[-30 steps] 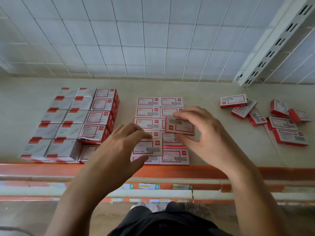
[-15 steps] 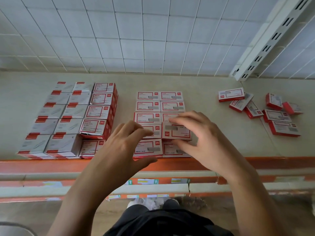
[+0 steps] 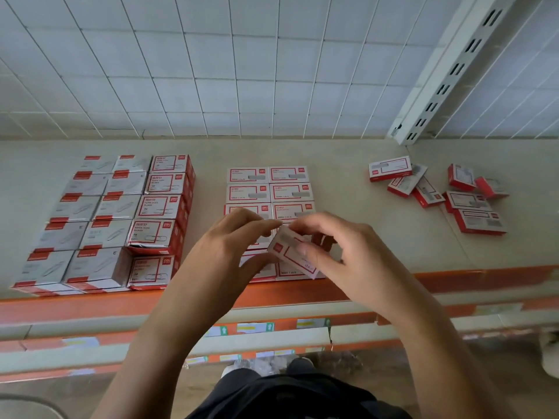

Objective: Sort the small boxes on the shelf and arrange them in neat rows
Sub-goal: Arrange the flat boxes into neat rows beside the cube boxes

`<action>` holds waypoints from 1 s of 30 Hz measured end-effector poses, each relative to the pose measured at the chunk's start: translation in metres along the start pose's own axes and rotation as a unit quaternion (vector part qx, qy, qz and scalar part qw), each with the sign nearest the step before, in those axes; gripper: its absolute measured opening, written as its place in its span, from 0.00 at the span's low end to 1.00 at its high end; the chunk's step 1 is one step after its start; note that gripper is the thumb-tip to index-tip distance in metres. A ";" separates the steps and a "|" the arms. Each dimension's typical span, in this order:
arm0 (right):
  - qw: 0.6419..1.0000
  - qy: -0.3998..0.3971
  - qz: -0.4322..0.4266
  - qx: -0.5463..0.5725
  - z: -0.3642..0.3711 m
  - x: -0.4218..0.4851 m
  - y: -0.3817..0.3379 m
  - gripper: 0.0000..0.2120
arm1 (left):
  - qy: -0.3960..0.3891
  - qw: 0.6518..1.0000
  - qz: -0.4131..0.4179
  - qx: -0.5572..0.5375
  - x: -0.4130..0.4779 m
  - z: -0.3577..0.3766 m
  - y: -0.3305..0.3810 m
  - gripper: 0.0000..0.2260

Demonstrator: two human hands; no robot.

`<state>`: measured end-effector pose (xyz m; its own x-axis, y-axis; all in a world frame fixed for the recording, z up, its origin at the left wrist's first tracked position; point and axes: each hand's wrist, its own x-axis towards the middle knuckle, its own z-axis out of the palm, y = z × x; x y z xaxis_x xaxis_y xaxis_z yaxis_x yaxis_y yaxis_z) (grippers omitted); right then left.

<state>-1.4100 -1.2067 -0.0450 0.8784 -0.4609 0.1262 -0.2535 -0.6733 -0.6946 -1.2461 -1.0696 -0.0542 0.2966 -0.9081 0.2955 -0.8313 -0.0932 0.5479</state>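
Note:
A small white box with red trim (image 3: 295, 255) is tilted above the front of the middle block. My right hand (image 3: 341, 255) pinches it between thumb and fingers. My left hand (image 3: 227, 252) touches its upper left corner with the fingertips. Below them lies the middle block of flat white-and-red boxes (image 3: 269, 189), two columns wide, its front rows partly hidden by my hands. The boxes rest on a beige shelf (image 3: 348, 182).
A block of taller grey and red boxes (image 3: 112, 219) fills the left of the shelf. Several loose small boxes (image 3: 438, 192) lie scattered at the right. An orange shelf edge (image 3: 90, 306) runs along the front. A white slotted upright (image 3: 447, 74) leans at the back right.
The box in my right hand has risen off the right column and turned askew. My left hand has moved up and right until it touches that box.

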 end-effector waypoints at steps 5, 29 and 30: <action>0.993 0.033 0.033 0.113 0.001 -0.003 0.004 0.28 | 0.037 0.998 -0.017 -0.055 0.006 0.005 0.010 0.10; 0.988 0.041 -0.064 -0.134 0.004 -0.019 0.017 0.17 | -0.037 0.997 0.040 0.061 -0.010 -0.002 -0.003 0.25; 0.987 0.038 -0.065 -0.140 0.004 -0.020 0.018 0.17 | -0.035 0.996 0.038 0.068 -0.012 -0.005 -0.007 0.24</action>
<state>-1.4304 -1.2073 -0.0634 0.8805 -0.3949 0.2625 -0.2515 -0.8582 -0.4475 -1.2412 -1.0559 -0.0578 0.2003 -0.9407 0.2740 -0.9073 -0.0725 0.4142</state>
